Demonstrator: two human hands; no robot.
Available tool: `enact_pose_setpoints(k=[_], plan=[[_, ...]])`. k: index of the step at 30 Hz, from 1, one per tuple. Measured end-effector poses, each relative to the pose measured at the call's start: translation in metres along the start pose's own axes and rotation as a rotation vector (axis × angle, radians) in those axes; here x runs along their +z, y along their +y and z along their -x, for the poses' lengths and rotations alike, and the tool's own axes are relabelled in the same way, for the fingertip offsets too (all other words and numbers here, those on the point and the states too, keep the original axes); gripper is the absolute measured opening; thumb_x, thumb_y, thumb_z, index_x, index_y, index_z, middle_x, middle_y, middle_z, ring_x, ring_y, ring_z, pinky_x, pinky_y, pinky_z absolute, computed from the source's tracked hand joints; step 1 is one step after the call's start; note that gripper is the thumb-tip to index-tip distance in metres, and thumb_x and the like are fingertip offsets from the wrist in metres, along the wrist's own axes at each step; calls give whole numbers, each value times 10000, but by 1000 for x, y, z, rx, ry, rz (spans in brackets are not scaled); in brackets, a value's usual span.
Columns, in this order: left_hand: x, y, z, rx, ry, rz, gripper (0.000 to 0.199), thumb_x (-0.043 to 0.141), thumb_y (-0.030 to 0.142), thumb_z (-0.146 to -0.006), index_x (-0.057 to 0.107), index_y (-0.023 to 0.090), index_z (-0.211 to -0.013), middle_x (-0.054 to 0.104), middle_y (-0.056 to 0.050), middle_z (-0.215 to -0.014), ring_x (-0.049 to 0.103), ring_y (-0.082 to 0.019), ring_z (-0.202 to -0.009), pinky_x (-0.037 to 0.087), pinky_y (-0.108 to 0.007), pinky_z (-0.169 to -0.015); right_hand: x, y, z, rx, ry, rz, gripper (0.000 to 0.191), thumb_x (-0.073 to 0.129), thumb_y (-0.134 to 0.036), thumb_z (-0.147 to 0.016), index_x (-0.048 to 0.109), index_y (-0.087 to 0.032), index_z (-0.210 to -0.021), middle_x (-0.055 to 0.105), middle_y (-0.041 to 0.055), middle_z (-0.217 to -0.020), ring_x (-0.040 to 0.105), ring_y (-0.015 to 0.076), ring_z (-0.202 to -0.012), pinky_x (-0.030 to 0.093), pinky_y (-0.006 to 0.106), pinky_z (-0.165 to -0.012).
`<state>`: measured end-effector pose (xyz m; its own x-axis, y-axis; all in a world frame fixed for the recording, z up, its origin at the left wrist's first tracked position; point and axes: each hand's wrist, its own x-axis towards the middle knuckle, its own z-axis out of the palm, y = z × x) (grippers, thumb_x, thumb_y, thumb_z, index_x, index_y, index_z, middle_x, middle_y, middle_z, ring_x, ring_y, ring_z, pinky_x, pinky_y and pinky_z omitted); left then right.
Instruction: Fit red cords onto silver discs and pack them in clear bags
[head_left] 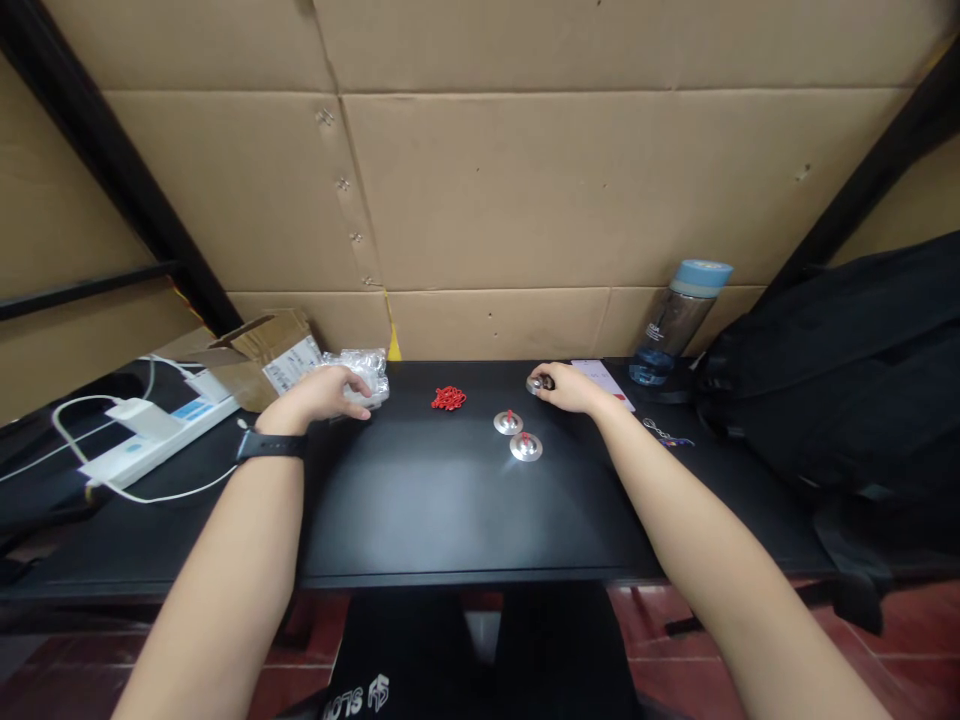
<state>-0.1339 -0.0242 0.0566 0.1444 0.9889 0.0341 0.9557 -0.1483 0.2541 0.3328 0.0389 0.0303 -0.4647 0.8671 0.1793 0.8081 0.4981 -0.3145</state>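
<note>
My left hand (330,393) is at the left of the black table, thumb and fingers apart, with nothing in it. Right behind it lie crumpled clear plastic bags (367,372); whether the fingers touch them I cannot tell. My right hand (564,388) is closed around small silver finger cymbals (534,384) near the back edge, mostly hidden by the fingers. In front of that hand, two finger cymbals with red cord loops lie dome up, a farther one (508,424) and a nearer one (526,449). A small heap of red cords (449,399) sits between my hands.
An opened cardboard box (262,350) and a white power strip (161,440) with cables are at the left. On the right stand a blue-lidded bottle (675,325), a paper card (600,378), a key ring (667,434) and a black backpack (847,400). Cardboard wall (487,190) closes the back.
</note>
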Motion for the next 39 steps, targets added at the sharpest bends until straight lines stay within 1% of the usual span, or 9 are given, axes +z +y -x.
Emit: enact_pose_setpoints(k=[6, 11, 15, 18, 22, 27, 30, 35, 39], plan=[[0, 5, -1, -32, 76, -104, 204, 671, 438, -717, 782, 277, -775, 792, -46, -917, 706, -286, -901, 479, -329, -840, -1, -1, 1, -13, -1, -9, 288, 658, -178, -835, 710, -176, -1118, 748, 93, -1124, 695, 216, -943, 510, 280, -853], [-10, 12, 7, -157, 334, -177, 270, 569, 412, -803, 751, 244, -907, 782, -72, -978, 701, -310, -941, 475, -346, -805, -1, -2, 1, -5, -5, -3, 293, 660, -186, -832, 708, -177, -1121, 748, 88, -1123, 692, 215, -948, 509, 279, -854], [-16, 18, 14, -200, 451, -125, 227, 569, 354, -792, 717, 239, -921, 779, -59, -976, 698, -296, -932, 470, -358, -802, -2, -2, 1, -9, -7, 0, 303, 666, -187, -829, 704, -182, -1129, 744, 89, -1139, 694, 217, -960, 508, 279, -863], [-20, 23, 18, -236, 547, -106, 222, 587, 351, -795, 705, 243, -949, 775, -64, -974, 690, -314, -969, 446, -398, -842, -2, -1, 1, -8, -12, 0, 313, 671, -193, -826, 702, -184, -1138, 742, 91, -1151, 695, 222, -972, 509, 282, -869], [-24, 32, 26, -279, 772, -82, 208, 560, 339, -847, 697, 233, -962, 756, -100, -1015, 648, -357, -1073, 362, -499, -949, -2, 0, 1, -9, -15, 0, 318, 670, -194, -823, 702, -188, -1140, 744, 89, -1151, 694, 232, -994, 508, 290, -880], [-23, 61, 30, -199, 989, 20, 241, 483, 325, -944, 664, 212, -1057, 707, -116, -1153, 605, -330, -1140, 297, -500, -1009, -1, 2, 0, -16, -13, 14, 320, 674, -191, -818, 704, -195, -1137, 742, 86, -1135, 691, 231, -977, 505, 294, -880], [-3, 100, 24, -54, 939, 76, 241, 480, 340, -983, 671, 218, -1067, 736, -82, -1113, 644, -278, -1071, 267, -480, -1035, -2, 0, -1, -29, 10, 55, 314, 670, -199, -826, 709, -183, -1137, 729, 108, -1146, 671, 252, -1033, 492, 321, -934], [57, 174, 11, 322, 670, 27, 282, 444, 323, -1043, 722, 291, -1070, 767, -43, -1130, 645, -259, -1106, 232, -506, -1012, -2, -9, -1, -28, 61, 106, 349, 669, -247, -857, 696, -174, -1198, 669, 152, -1263, 586, 290, -1206, 430, 392, -1061], [87, 198, 5, 526, 502, -29, 337, 413, 287, -1053, 656, 287, -1285, 734, -98, -1245, 589, -279, -1221, 270, -505, -976, -13, -21, 3, -40, 86, 93, 328, 666, -238, -853, 711, -179, -1173, 676, 136, -1240, 593, 276, -1185, 446, 368, -1020]])
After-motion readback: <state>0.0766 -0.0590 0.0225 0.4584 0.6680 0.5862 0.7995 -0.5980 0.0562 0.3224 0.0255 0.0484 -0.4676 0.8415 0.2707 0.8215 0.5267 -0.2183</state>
